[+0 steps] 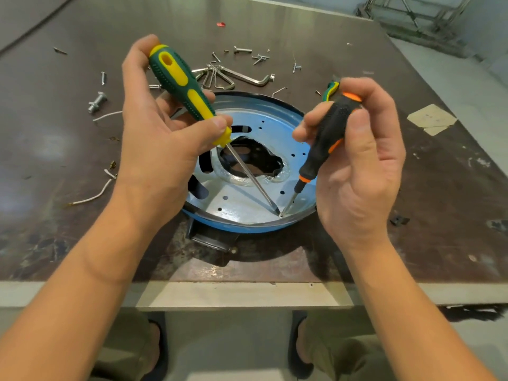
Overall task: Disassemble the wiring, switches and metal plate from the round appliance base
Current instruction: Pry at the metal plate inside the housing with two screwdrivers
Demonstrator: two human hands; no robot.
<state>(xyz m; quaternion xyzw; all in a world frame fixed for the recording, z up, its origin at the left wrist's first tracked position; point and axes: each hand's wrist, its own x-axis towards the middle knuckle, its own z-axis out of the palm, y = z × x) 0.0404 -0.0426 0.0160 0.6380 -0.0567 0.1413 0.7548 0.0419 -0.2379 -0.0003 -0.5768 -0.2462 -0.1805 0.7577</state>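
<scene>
2 forearms reached forward over the table (412,202), palms turned inward. The left hand (154,138) clasped 1 green-and-yellow screwdriver (181,83), fingers curled round its handle. The right hand (357,171) gripped 1 black-and-orange screwdriver (327,136). Both tips met inside the 1 blue round base (247,199), which lay on the table between the hands.

No legible text, label, brand, number or sign is recorded on the green-and-yellow screwdriver handle (181,83), the black-and-orange screwdriver handle (330,133), the round appliance base (247,204) or the table (412,188).
</scene>
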